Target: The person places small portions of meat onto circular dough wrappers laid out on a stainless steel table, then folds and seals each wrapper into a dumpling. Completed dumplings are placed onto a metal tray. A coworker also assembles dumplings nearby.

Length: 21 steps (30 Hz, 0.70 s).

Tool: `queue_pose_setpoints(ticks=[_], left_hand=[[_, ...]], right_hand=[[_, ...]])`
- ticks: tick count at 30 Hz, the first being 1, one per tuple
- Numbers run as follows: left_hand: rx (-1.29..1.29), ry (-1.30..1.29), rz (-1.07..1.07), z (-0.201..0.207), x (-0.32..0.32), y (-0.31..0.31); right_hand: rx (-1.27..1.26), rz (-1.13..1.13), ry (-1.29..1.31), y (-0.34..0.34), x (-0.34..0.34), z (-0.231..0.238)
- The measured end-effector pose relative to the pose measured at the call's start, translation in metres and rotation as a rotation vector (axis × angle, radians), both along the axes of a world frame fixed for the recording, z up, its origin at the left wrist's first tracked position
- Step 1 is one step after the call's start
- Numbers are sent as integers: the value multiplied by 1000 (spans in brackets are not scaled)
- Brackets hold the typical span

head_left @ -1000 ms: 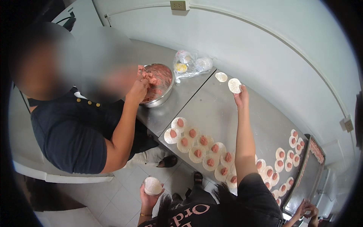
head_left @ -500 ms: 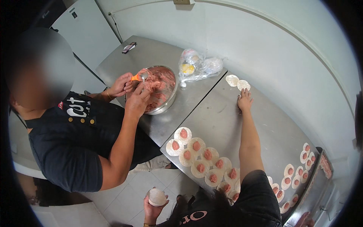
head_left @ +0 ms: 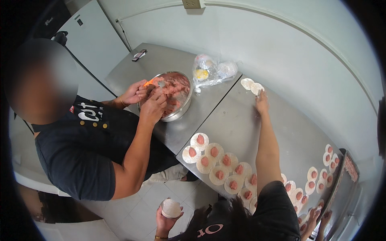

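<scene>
My left hand (head_left: 164, 224) is low in front of me, its fingers wrapped round a stack of round white dough wrappers (head_left: 171, 208). Stretched out across the steel table, my right hand (head_left: 262, 103) has its fingertips at the edge of a dough wrapper (head_left: 256, 88) lying flat. Another bare wrapper (head_left: 247, 84) lies just left of it, partly under or against it. Nearer to me, rows of wrappers (head_left: 204, 161) each carry a lump of pink minced filling (head_left: 219, 174). My right arm and sleeve hide part of these rows.
On my left a co-worker works with an orange-handled scoop (head_left: 149, 83) over a steel bowl (head_left: 178, 114) of pink mince. A clear plastic bag (head_left: 215, 72) and a phone (head_left: 139, 55) lie beyond. More filled wrappers (head_left: 312, 174), a tray (head_left: 349, 170) and another person's hands (head_left: 313, 219) are at right.
My right hand's fingers have drawn toward the right edge of the wrapper. At lower right another person's hands have come further into view. The co-worker's hands have shifted slightly over the bowl.
</scene>
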<state>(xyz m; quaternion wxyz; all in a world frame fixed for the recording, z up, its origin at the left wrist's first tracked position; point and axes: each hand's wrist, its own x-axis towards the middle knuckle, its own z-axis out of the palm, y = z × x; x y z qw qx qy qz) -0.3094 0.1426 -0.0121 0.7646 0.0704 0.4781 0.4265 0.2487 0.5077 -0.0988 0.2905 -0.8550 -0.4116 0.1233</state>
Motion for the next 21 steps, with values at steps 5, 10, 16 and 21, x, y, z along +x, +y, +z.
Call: queue_pose_setpoints(ticks=[5,10,16,21], left_hand=[[39,-71,-21,-4,-12,-6],[199,-267,-121,-21,-12,5],[282,-302,-238,-16,5,8],[377,-282,-392,-11,12,-10]], right_hand=[[470,-73,112,-73,-70,26],[395,508,662,-217,-249,69],[216,811,768,-351,-387,112],[276,595,927,-395,-403,116]])
